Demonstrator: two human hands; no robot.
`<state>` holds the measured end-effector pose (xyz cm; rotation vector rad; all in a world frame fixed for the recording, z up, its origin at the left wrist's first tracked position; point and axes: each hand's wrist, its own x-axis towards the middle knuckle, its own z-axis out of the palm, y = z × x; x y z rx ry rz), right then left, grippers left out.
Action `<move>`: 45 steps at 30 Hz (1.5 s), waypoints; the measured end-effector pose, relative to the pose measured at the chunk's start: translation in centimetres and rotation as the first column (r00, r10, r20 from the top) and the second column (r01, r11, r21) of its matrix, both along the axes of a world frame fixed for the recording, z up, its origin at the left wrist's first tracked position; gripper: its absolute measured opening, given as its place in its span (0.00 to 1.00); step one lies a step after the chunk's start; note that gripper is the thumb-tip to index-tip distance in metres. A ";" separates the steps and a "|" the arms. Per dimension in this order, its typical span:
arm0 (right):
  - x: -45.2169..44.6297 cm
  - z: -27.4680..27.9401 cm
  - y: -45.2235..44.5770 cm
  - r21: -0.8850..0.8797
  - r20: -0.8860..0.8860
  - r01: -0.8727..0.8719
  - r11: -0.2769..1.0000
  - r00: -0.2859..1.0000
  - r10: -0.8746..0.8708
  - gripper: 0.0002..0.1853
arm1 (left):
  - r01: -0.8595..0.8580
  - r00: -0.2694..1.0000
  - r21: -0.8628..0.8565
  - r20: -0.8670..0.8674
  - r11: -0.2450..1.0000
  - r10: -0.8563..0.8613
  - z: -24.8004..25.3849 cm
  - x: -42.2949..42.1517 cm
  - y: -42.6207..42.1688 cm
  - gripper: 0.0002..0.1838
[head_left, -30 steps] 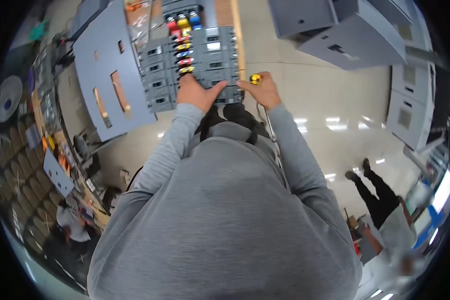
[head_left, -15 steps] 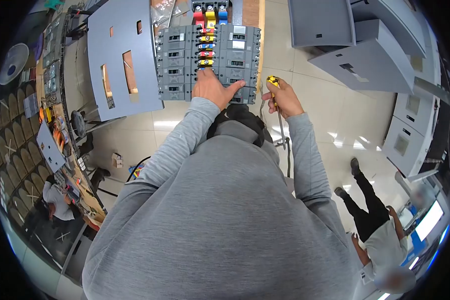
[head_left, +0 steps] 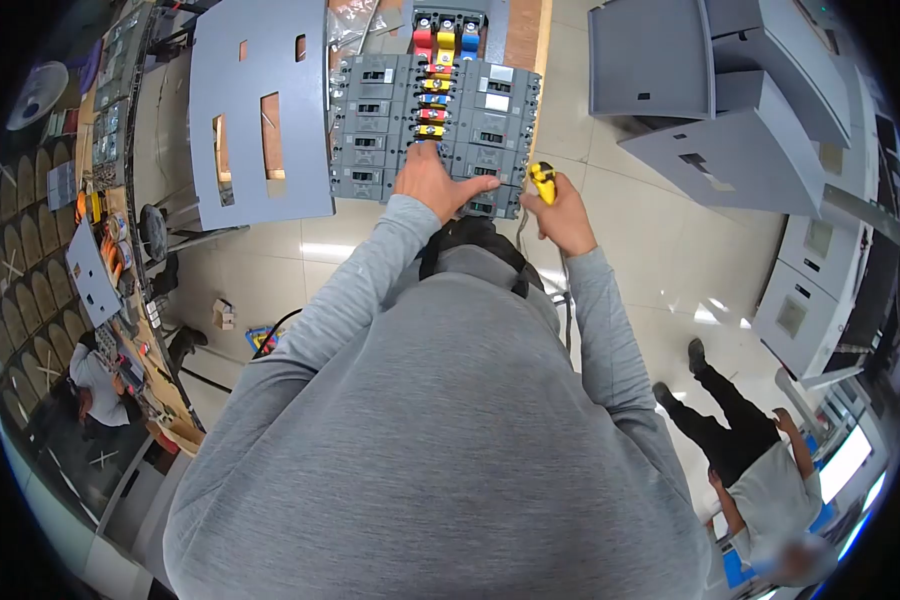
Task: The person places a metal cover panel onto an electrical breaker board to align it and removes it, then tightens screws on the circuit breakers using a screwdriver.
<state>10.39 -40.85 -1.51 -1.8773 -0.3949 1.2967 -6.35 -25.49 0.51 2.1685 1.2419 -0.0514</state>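
Several dark grey circuit breakers [head_left: 367, 136] stand in two columns, with red, yellow and blue busbar pieces [head_left: 433, 100] running between them. My left hand [head_left: 430, 186] rests on the lower end of this middle strip, thumb spread to the right across a breaker. Its fingertips touch the strip near the lowest coloured pieces and are partly hidden. Just right of the breakers, my right hand [head_left: 568, 218] is closed around a screwdriver [head_left: 544, 182] with a yellow and black handle. The screwdriver's shaft cannot be made out.
Left of the breakers lies a grey metal panel [head_left: 260, 120] with cut-outs. Larger red, yellow and blue bars [head_left: 447, 42] sit at the top. Grey enclosures [head_left: 652, 60] stand on the right. One person [head_left: 735, 430] is at lower right, another [head_left: 98, 385] at far left.
The screwdriver has turned in my right hand; its shaft, which pointed down toward me, no longer shows. My left hand keeps its place on the strip. The whole view has shifted slightly.
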 end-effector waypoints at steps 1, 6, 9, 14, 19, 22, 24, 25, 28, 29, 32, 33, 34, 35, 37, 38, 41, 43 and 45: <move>0.2 -0.1 -0.9 0.020 0.113 -0.090 0.996 0.990 0.087 0.21 | -0.016 0.999 -0.013 0.043 1.000 0.016 0.5 -0.4 0.0 0.56; -1.0 0.7 -3.6 -0.098 0.331 -0.337 0.936 0.876 0.350 0.28 | 0.069 0.994 -0.037 0.084 0.997 -0.066 1.5 -3.6 -1.3 0.51; -2.4 -0.2 -3.2 -0.118 0.402 -0.283 0.952 0.863 0.307 0.29 | 0.094 0.992 -0.020 0.085 0.995 -0.092 -0.7 -4.0 -2.1 0.46; -1.8 -0.6 -1.7 -0.090 0.406 -0.256 0.962 0.873 0.271 0.28 | 0.093 0.995 -0.030 0.032 0.995 -0.092 -0.9 -4.0 -2.3 0.40; -1.8 -1.3 -2.1 -0.037 0.394 -0.237 0.971 0.889 0.232 0.25 | 0.077 0.995 0.022 0.054 0.997 -0.078 -1.3 -4.2 -2.8 0.42; -1.3 -1.2 -2.1 -0.025 0.332 -0.222 0.975 0.918 0.217 0.27 | 0.087 0.995 0.035 0.049 0.996 -0.089 -1.4 -4.1 -2.9 0.41; -1.4 -2.5 -2.2 0.037 0.322 -0.235 0.971 0.923 0.212 0.29 | 0.085 0.996 0.027 0.026 0.996 -0.085 -1.0 -4.0 -2.8 0.43; -1.3 -2.9 -2.3 0.062 0.320 -0.241 0.969 0.924 0.209 0.29 | 0.084 0.996 0.019 0.020 0.996 -0.085 -0.8 -3.7 -2.9 0.44; -0.5 -1.2 -2.0 -0.156 -0.008 -0.204 0.966 0.979 0.206 0.29 | 0.075 0.996 0.011 -0.046 0.997 -0.074 -0.4 -3.2 -3.3 0.47; -0.3 -0.7 -2.1 -0.156 -0.131 -0.092 0.983 0.989 0.071 0.28 | 0.084 0.996 0.045 -0.031 0.995 -0.082 -0.6 -3.2 -3.4 0.48; 0.0 0.7 -2.5 -0.229 -0.391 0.134 0.964 0.894 -0.218 0.20 | 0.098 0.995 0.104 -0.012 0.990 -0.097 -1.0 -3.3 -3.7 0.50; 0.3 1.2 -2.7 -0.243 -0.432 0.136 0.961 0.872 -0.232 0.19 | 0.094 0.996 0.096 -0.019 0.991 -0.092 -0.9 -3.1 -3.9 0.50; 0.8 1.6 -2.9 -0.254 -0.474 0.134 0.958 0.846 -0.244 0.18 | 0.088 0.996 0.090 -0.028 0.992 -0.085 -0.8 -3.0 -3.9 0.50; 1.0 1.7 -3.1 -0.265 -0.514 0.131 0.955 0.819 -0.255 0.17 | 0.090 0.996 0.089 -0.025 0.992 -0.088 -0.8 -3.0 -3.9 0.50; -0.3 1.1 -2.8 -0.269 -0.482 0.269 0.925 0.794 -0.371 0.16 | 0.092 0.996 0.087 -0.020 0.992 -0.090 -0.8 -3.0 -3.9 0.50; -1.1 0.8 -2.6 -0.270 -0.465 0.335 0.903 0.776 -0.427 0.16 | 0.087 0.996 0.083 -0.024 0.993 -0.085 -0.9 -3.1 -3.9 0.50; -2.0 1.8 -1.4 -0.224 -0.463 0.152 0.963 0.853 -0.242 0.14 | 0.068 0.998 0.068 -0.021 0.995 -0.067 -0.9 -2.8 -3.8 0.50; -2.1 1.9 -1.5 -0.239 -0.436 0.359 0.902 0.791 -0.430 0.14 | 0.034 0.999 0.051 -0.010 0.998 -0.034 -0.8 -2.9 -4.0 0.52; -3.2 2.1 -1.3 -0.217 -0.296 0.525 0.823 0.768 -0.568 0.14 | 0.032 0.999 0.046 -0.016 0.998 -0.031 -0.7 -2.9 -4.1 0.52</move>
